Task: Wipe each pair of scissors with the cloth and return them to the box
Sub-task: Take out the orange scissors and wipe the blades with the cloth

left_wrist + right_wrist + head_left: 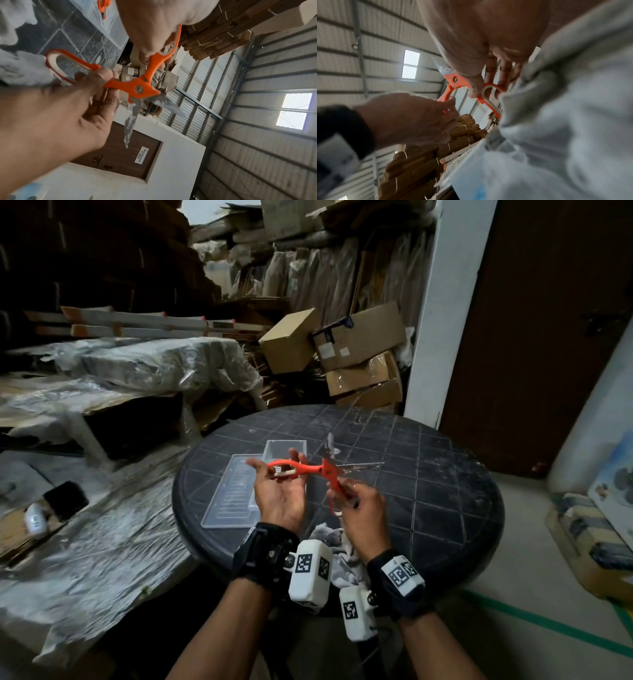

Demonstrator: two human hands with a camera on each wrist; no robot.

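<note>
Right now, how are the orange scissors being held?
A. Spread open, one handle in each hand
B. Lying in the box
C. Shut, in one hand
A: the left hand and right hand each grip one handle of the orange scissors, blades spread apart.

scissors: orange plastic handles, shiny metal blades | box: clear plastic | cloth: grey, soft

My two bare arms with no sleeves, a wide black strap on my left wrist; a black strap on my right wrist too, white camera boxes on both, small black-and-white square code stickers on the boxes and strap
</note>
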